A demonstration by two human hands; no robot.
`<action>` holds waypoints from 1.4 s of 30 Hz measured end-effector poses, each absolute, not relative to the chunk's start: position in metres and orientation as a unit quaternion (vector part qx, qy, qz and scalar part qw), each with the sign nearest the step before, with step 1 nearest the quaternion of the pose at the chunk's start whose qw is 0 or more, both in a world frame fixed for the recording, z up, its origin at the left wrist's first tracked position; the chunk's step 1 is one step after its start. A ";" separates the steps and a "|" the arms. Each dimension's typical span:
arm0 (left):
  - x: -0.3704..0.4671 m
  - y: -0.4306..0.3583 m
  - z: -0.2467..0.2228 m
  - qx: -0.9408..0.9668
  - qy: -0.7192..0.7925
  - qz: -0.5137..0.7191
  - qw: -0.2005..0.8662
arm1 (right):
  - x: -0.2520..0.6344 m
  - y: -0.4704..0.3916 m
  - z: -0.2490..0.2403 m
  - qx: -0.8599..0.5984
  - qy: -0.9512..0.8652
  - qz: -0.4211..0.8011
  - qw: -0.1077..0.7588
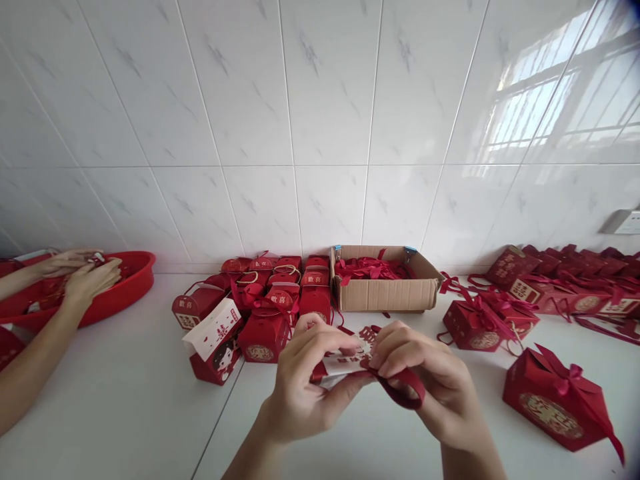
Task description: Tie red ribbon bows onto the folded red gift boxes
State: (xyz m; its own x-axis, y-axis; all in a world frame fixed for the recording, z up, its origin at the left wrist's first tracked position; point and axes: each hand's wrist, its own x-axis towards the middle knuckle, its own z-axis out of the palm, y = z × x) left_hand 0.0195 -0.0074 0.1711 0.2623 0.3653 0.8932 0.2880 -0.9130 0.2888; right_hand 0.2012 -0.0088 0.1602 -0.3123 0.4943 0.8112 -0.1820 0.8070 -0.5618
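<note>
My left hand (305, 383) and my right hand (430, 383) meet in front of me over the white counter (125, 407). Between them they hold a small red-and-white gift box (345, 365) that is partly folded. A dark red ribbon (407, 393) loops under my right fingers and runs to the box. My fingers hide most of the box.
Several red gift boxes (265, 303) stand behind my hands, and an open cardboard box (385, 293) holds red ribbons. More tied boxes (553, 397) lie to the right. At the left another person's hands (80, 273) work over a red basin (130, 283).
</note>
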 end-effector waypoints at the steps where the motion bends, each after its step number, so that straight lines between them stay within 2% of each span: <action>1: 0.019 -0.007 0.170 0.794 0.211 0.568 0.041 | 0.201 -0.009 0.160 -0.103 -0.755 0.294 0.577; 12: 0.019 -0.012 0.175 0.814 0.233 0.528 0.060 | 0.203 -0.009 0.159 -0.095 -0.773 0.283 0.560; 28: 0.015 -0.012 0.173 0.794 0.217 0.567 0.033 | 0.204 -0.017 0.158 -0.131 -0.800 0.250 0.529; 34: 0.012 -0.011 0.174 0.799 0.212 0.563 0.008 | 0.204 -0.017 0.159 -0.109 -0.795 0.282 0.526; 42: 0.010 -0.011 0.171 0.790 0.214 0.573 -0.039 | 0.200 -0.019 0.150 -0.125 -0.731 0.356 0.569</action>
